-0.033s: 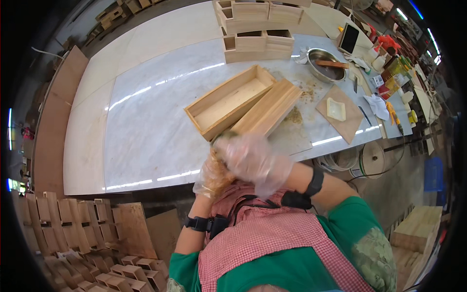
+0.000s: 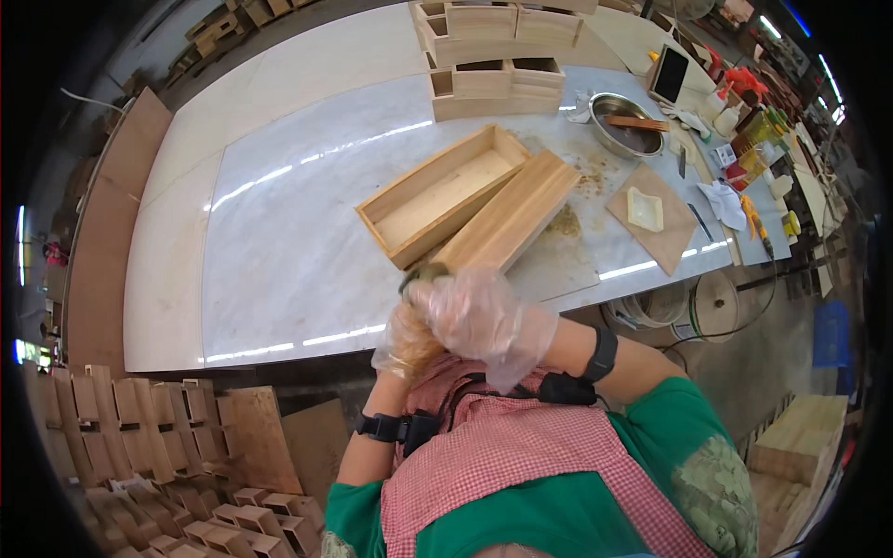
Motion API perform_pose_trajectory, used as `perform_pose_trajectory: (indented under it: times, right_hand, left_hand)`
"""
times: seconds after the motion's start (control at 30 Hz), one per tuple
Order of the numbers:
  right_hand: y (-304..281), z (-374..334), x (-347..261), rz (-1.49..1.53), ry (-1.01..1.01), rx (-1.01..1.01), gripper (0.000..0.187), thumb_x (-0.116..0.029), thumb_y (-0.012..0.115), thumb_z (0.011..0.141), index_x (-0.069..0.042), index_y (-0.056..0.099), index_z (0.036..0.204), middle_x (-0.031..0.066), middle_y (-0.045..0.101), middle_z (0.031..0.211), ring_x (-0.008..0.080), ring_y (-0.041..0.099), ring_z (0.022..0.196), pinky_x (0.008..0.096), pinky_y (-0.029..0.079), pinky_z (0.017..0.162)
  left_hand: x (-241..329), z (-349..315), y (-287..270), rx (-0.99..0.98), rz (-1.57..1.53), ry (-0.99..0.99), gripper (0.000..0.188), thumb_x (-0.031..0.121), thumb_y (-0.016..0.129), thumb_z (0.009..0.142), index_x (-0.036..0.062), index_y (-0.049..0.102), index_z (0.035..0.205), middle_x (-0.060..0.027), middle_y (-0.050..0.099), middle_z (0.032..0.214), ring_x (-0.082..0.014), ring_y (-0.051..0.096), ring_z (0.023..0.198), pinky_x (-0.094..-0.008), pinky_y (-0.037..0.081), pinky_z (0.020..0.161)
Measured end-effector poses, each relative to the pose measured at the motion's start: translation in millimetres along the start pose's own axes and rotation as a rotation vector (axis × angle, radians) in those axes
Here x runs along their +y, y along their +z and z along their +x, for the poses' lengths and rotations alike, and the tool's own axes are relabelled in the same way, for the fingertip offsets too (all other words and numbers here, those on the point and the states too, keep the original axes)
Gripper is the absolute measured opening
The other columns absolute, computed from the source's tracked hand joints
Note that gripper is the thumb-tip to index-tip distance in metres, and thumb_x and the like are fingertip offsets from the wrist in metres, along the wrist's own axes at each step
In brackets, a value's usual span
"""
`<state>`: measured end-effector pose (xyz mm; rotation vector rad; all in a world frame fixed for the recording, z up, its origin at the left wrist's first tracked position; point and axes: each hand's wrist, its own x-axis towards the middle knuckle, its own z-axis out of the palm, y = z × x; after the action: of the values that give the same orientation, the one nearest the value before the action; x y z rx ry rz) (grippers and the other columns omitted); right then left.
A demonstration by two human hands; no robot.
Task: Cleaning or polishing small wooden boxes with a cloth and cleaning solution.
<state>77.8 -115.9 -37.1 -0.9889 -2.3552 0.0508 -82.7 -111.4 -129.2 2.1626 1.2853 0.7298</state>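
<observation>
the largest thing is the grey-white table (image 2: 279,251) with a shiny surface. on it lies a long rectangular box of pale wood (image 2: 437,236), its open side upward. just to its right, at a slant, is a long light-brown wooden piece (image 2: 521,209) with flat top; its near end is at the hands. the left hand (image 2: 407,337) and the right hand (image 2: 484,309), in clear plastic gloves, are together. at their fingers shows a small dark-green thing (image 2: 425,272); i cannot tell which hand is closed on it.
</observation>
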Motion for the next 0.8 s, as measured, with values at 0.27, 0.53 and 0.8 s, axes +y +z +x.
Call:
perform_pose_trajectory:
  times: [0.27,0.53,0.8]
  right_hand:
    - [-37,-21,-6,0.136,0.029,-0.197,0.02,-0.013,0.065,0.08,-0.008,0.059,0.098,0.0114,0.062,0.067,0.0293,0.064,0.061,0.0397,0.05,0.053]
    - [-131,31,-20,0.221,0.037,0.165,0.025,-0.013,0.071,0.08,-0.008,0.06,0.102,0.0117,0.067,0.089,0.0324,0.065,0.081,0.0384,0.052,0.069]
    - [-155,58,13,0.011,0.062,0.067,0.019,-0.017,0.062,0.088,-0.008,0.06,0.104,0.0135,0.066,0.082,0.0313,0.065,0.076,0.0389,0.051,0.065]
  left_hand:
    - [9,-1,-2,0.124,-0.339,-0.055,0.071,0.039,0.083,0.07,0.003,0.048,0.12,-0.0156,0.064,0.106,-0.0338,0.06,0.1,-0.04,0.049,0.086]
    - [101,16,-117,0.175,0.038,0.197,0.071,0.029,0.084,0.065,0.0007,0.052,0.121,-0.0194,0.058,0.109,-0.0392,0.056,0.099,-0.0433,0.046,0.09]
    - [121,42,-138,0.222,-0.434,0.245,0.084,0.026,0.085,0.067,-0.0032,0.041,0.132,-0.0143,0.057,0.118,-0.0215,0.055,0.111,-0.0346,0.047,0.093]
